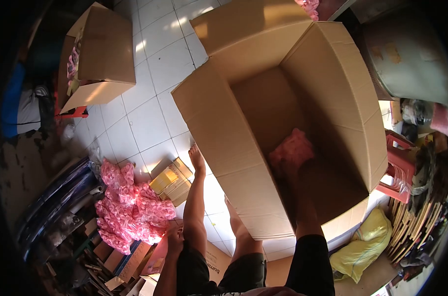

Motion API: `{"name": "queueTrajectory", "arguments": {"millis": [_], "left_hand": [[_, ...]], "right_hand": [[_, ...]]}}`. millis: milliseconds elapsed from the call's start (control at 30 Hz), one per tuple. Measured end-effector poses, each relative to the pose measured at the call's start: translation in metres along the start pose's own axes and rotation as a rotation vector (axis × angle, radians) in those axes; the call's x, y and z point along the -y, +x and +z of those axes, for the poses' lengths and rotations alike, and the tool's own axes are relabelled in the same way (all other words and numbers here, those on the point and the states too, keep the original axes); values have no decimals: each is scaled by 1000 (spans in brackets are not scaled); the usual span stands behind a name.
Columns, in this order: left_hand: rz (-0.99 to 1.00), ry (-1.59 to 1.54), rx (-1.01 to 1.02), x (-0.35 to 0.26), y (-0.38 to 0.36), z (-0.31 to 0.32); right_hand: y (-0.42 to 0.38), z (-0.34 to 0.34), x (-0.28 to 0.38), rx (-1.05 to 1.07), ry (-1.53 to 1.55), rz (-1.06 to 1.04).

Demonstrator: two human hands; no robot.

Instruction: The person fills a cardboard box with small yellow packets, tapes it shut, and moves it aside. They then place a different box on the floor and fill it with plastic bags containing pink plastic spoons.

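Observation:
Deep inside the large open cardboard box point(224, 158), my right hand point(293, 168) is in shadow, closed on a pink bundle point(295, 147). The bundle hides most of its fingers. My left hand point(175, 239) is beside my knee, its fingers curled in and nothing visible in them. A heap of pink bundles in clear wrap point(130, 209) lies just beyond my left hand, on the left. A small carton with yellow tape point(172, 181) touches the heap's right side.
Another open carton point(108, 47) with pink items stands at the upper left. My bare foot point(197, 159) is on white tiles beside the large box. At the right are a yellow sack point(364, 244), red plastic stools point(399, 167) and stacked cardboard point(416, 222).

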State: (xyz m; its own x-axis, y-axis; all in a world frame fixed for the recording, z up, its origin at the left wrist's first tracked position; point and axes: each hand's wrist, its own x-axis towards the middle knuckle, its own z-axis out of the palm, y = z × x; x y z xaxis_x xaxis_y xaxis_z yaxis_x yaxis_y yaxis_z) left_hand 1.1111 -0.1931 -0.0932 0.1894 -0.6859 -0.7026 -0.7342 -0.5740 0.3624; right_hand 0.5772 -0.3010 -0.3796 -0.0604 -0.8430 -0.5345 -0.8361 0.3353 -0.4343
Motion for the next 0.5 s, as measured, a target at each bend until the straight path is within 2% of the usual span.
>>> {"name": "queueTrajectory", "arguments": {"millis": [33, 100, 167, 200, 233, 300, 333, 400, 467, 500], "left_hand": [[103, 35, 2, -58, 1, -2], [294, 44, 108, -96, 12, 15], [539, -23, -52, -185, 8, 22], [561, -109, -5, -237, -3, 17], [645, -264, -26, -249, 2, 40], [681, -180, -21, -300, -4, 53], [630, -145, -15, -322, -7, 61], [494, -138, -24, -354, -4, 83], [410, -132, -23, -379, -5, 98], [425, -124, -5, -382, -7, 102]], "right_hand": [[-4, -22, -5, -33, 0, 1], [-14, -74, -12, -118, 4, -5], [-38, -140, -10, -229, 24, -16], [-52, -172, -5, -291, 49, -30], [-66, -202, 7, -319, 43, -26], [-122, -273, 61, -639, 354, -112], [-152, -303, 90, -712, 377, -180], [-212, -316, 108, -800, 614, -130], [-294, -363, 172, -911, 472, -81], [-332, -366, 191, -968, 559, -60]]}}
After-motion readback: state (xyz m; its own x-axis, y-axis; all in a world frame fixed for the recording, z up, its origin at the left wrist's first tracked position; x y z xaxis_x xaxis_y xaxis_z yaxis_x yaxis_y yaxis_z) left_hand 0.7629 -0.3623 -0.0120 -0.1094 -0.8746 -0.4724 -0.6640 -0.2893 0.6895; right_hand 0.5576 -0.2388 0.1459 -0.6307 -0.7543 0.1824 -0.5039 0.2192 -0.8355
